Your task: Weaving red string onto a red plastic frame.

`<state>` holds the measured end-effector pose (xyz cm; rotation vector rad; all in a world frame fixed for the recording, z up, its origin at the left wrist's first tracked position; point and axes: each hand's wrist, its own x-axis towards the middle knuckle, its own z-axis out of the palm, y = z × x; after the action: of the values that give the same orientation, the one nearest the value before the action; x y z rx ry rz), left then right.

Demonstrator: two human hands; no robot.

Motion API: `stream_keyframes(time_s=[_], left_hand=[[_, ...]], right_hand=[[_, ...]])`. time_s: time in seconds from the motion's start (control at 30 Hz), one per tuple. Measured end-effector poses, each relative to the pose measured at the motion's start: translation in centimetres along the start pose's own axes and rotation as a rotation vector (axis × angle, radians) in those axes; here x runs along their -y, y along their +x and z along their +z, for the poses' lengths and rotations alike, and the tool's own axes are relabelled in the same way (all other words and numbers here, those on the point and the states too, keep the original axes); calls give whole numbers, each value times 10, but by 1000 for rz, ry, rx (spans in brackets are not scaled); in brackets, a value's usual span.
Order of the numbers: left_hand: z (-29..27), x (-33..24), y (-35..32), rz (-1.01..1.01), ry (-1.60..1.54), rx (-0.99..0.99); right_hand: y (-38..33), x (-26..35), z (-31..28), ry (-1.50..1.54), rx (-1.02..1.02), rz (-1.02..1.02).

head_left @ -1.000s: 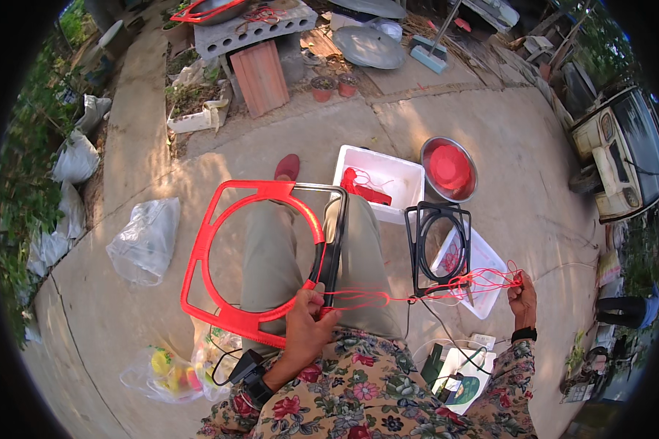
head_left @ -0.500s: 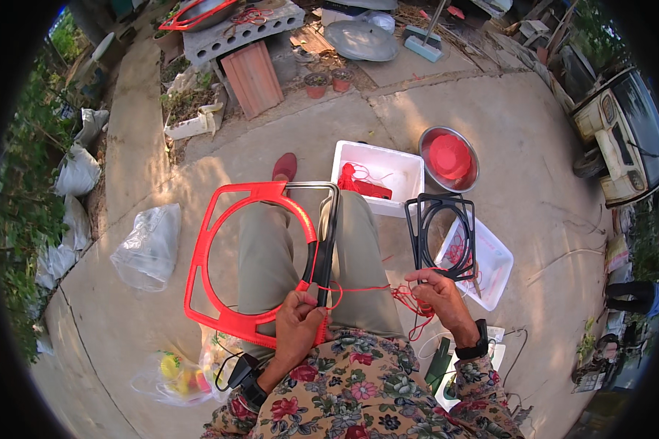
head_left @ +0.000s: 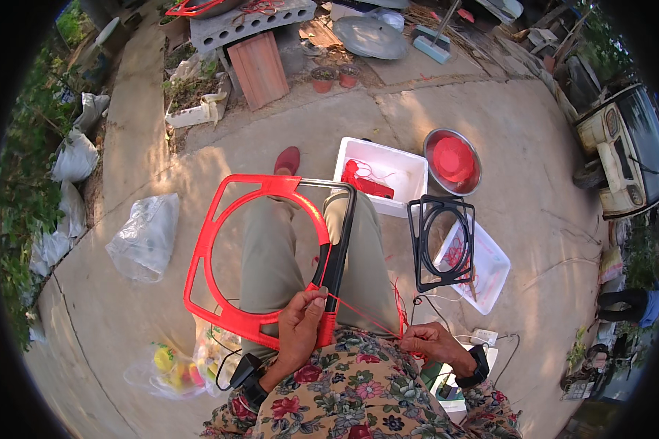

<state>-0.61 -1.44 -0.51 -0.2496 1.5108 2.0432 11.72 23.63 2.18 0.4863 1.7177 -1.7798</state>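
A square metal frame with a ring inside it point(head_left: 203, 252) rests across my lap, mostly wrapped in red cord. Its right side and upper right corner show bare black and silver metal. My left hand point(head_left: 300, 322) grips the frame near its lower right corner, thumb and fingertips pinched on the wrapping. From there a red cord point(head_left: 366, 317) runs taut to my right hand point(head_left: 433, 344), whose fingers are closed on it by my right hip. Loose red strands hang beside that hand. A watch-like band is on each wrist.
Unwrapped black frames point(head_left: 442, 245) lean by a white tray point(head_left: 496, 267) of red cord at right. Ahead stand a white foam box point(head_left: 414, 175) holding red material and a metal basin point(head_left: 467, 186) with a red piece. Plastic bags point(head_left: 146, 238) lie at left.
My right hand has moved down and slightly left, its fingers closing in, and the cord now slants down to it. The wrapped frame has shifted slightly on my lap.
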Motion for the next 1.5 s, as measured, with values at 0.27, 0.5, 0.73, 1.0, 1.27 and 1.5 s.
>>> stream_keyframes(time_s=[0.27, 0.5, 0.73, 1.0, 1.27, 1.5], left_hand=[[-1, 4, 9, -88, 111, -14], [5, -9, 7, -350, 7, -92], [-1, 3, 6, -303, -44, -70], [-3, -1, 3, -405, 29, -52], [4, -28, 1, -593, -13, 153], [-1, -14, -2, -467, 12, 214]], right_hand=[[-10, 13, 12, 117, 217, 181], [-33, 0, 8, 241, 189, 306], [-22, -43, -5, 337, -106, 217], [-33, -39, 4, 142, 45, 197], [-41, -36, 3, 190, 84, 224], [-23, -49, -10, 81, -77, 184]])
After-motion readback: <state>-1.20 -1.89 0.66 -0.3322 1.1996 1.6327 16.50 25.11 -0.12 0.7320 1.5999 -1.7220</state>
